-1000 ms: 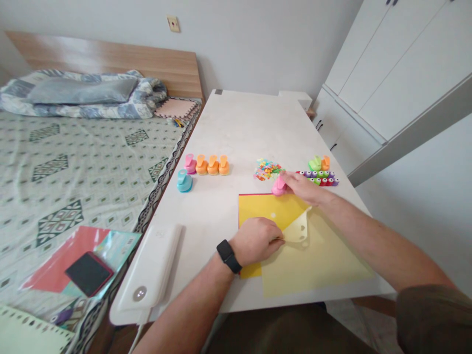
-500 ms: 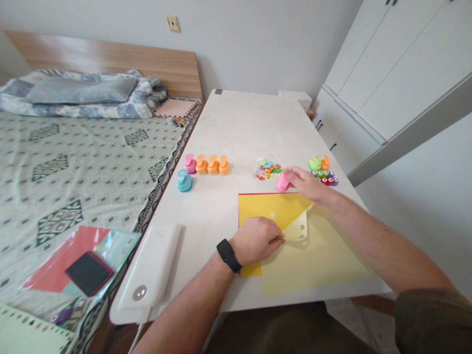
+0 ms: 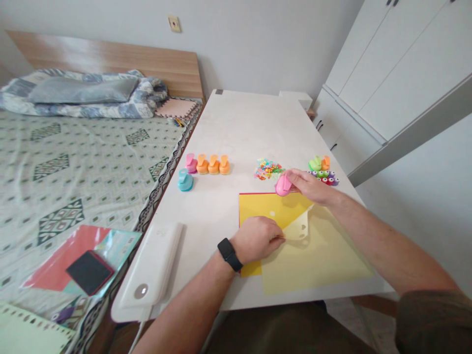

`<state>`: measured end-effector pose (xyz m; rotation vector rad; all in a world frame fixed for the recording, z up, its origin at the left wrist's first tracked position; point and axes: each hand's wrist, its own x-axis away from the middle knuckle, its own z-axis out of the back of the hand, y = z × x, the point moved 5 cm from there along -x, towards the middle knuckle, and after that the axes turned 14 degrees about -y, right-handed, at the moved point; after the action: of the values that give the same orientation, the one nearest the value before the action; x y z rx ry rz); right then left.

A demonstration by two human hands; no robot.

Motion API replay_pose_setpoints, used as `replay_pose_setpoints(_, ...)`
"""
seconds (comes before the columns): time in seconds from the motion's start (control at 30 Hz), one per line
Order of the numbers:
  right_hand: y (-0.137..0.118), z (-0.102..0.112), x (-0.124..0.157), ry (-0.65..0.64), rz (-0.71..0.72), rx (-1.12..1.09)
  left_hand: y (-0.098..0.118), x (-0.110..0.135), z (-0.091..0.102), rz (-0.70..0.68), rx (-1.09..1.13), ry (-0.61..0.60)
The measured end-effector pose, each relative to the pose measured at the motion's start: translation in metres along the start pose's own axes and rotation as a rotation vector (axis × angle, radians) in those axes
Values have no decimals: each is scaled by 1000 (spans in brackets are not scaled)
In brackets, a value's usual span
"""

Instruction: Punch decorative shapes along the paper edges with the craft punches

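While the R hand (image 3: 311, 188) sits closed over a pink craft punch (image 3: 283, 186), fingers (image 3: 298, 177) wrapped across its top, the L hand (image 3: 256, 241) pins paper down nr the front of the counter (image 3: 239, 128). Its fingers (image 3: 275, 235) are pressed together at the turned-back part of a pale yellow sheet (image 3: 317, 268); can't tell from here if they pinch it or only press. That sheet partly covers a deeper yellow sheet (image 3: 258, 209) w/ a thin red edge showing along the top, and its curled corner (image 3: 299, 228) has punched holes. The punch is right at the top edge of the deeper yellow sheet, mid-counter. Main risks, as I judge it: if the L hand eases off, the curled corner could spring back or the sheets slide out of line, and a wide R-hand swing could scatter the loose paper cut-outs (image 3: 267, 169) or knock the small multicolored punches (image 3: 323, 177), both close by. Containers: no box or tray in view, so the cut-outs just lie in a loose heap. Orange punches (image 3: 213, 165) and a blue punch (image 3: 185, 180) stand further left, and a phone (image 3: 89, 273) rests on red and teal sheets (image 3: 106, 250) on the bed (image 3: 73, 162).
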<state>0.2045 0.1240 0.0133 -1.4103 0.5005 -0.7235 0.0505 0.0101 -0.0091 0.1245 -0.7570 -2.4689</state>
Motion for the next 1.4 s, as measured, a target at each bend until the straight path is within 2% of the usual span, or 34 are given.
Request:
replay_pose_setpoints(0.1,2,-18,6,-230,-124,-47,0,0,0,4,-16,-6)
replay_pose_setpoints(0.17,5,-29,9,-366,-185,12,0,0,0,11,-26,-4)
replay_pose_setpoints(0.2,5,-29,9,-356,-173,69,0,0,0,13,-28,-1)
replay_pose_setpoints(0.27,2,-18,5,-196,-89,169,0,0,0,14,-22,4)
replay_pose_setpoints(0.33,-1,-5,2,-35,-15,160,-1,0,0,14,-15,5)
replay_pose_setpoints(0.37,-1,-1,1,-12,-4,126,-1,0,0,14,-13,3)
replay_pose_setpoints(0.53,1,-2,1,-99,-72,53,0,0,1,14,-15,1)
replay_pose_setpoints(0.87,15,10,-18,99,-124,10,1,1,1,31,-10,5)
replay_pose_setpoints(0.97,7,3,-32,101,-104,8,1,1,1,27,-6,6)
replay_pose_setpoints(1.1,-11,-19,-59,2,-103,-20,-1,1,2,34,8,14)
replay_pose_setpoints(1.2,-23,-35,-83,-14,-105,5,-1,1,2,36,17,11)
replay_pose_setpoints(1.3,-33,-52,-109,-31,-106,92,-1,2,2,35,24,10)
replay_pose_setpoints(1.4,-42,-71,-134,-64,-89,278,-1,3,1,34,15,20)
